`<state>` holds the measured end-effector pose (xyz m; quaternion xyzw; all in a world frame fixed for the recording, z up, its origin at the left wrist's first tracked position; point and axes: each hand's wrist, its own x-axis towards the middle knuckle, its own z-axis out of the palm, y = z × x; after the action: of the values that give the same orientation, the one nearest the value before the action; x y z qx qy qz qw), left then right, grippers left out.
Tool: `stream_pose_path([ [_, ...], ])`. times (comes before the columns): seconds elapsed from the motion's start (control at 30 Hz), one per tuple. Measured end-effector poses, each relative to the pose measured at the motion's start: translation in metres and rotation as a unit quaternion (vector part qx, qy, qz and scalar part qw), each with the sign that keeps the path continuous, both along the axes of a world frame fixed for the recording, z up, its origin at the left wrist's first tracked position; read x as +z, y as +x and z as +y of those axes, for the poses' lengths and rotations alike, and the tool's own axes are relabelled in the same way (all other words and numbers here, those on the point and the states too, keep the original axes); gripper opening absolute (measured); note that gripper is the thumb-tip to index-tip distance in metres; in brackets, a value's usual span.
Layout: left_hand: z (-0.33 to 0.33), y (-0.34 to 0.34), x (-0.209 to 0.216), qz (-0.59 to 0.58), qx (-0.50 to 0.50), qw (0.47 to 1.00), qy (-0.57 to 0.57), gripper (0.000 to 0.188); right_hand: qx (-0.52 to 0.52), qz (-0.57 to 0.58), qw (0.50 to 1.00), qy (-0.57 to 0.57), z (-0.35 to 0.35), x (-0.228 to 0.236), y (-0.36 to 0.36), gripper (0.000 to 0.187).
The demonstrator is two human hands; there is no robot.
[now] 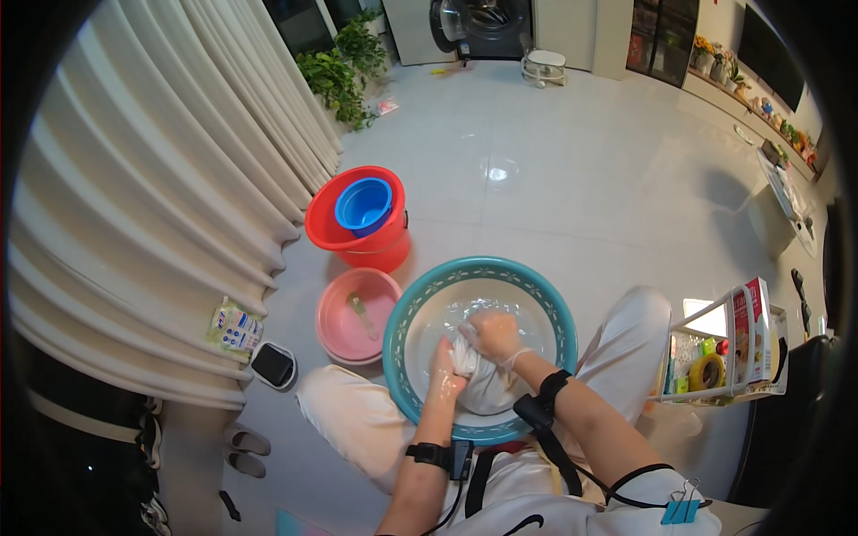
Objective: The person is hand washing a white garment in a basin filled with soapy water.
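A wide basin (551, 295) with a teal patterned rim and pale inside stands between my bent legs, with water in it. Bunched up in it is a wet white cloth (492, 390); what kind of garment or towel it is, I cannot make out. My left hand (445, 364) is closed around the cloth's gathered part, wet and sudsy at the wrist. Just beyond and to the right, my right hand (496, 336) makes a fist on the same cloth. The cloth's lower part bulges toward the basin's near side.
Left of the basin sit a pink basin (328, 304) holding a pale green-handled brush (362, 314) and a red bucket (380, 255) with a blue bowl (365, 204) in it. A white wire basket (715, 390) of goods stands right. Curtains (170, 188) hang left; a washing machine (490, 22) stands far off.
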<state>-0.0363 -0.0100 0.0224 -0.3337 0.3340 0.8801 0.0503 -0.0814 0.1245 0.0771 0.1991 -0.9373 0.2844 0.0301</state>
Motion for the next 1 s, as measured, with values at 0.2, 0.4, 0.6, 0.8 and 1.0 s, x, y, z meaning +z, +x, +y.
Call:
stream_pose_path([
  [0.2, -0.024, -0.006, -0.010, 0.065, 0.063, 0.967, -0.239, 0.042, -0.040, -0.088, 0.995, 0.037, 0.030, -0.030, -0.014, 0.034],
  [0.4, -0.008, -0.001, -0.017, -0.074, -0.036, 0.990, -0.112, 0.076, 0.019, -0.175, 0.983, 0.052, 0.015, -0.039, 0.003, 0.054],
  [0.6, -0.030, 0.003, 0.001, -0.105, -0.037, 0.989, -0.100, 0.065, 0.161, -0.274, 0.931, -0.177, -0.014, 0.005, 0.032, 0.039],
  [0.8, -0.002, 0.040, 0.055, 0.058, -0.125, 0.983, -0.122, 0.043, 0.124, -0.103, 0.969, -0.186, -0.027, 0.053, 0.071, 0.021],
  [1.0, 0.000, 0.015, 0.004, -0.045, -0.075, 0.994, -0.064, 0.040, 0.020, -0.096, 0.992, -0.083, -0.029, 0.037, 0.036, 0.022],
])
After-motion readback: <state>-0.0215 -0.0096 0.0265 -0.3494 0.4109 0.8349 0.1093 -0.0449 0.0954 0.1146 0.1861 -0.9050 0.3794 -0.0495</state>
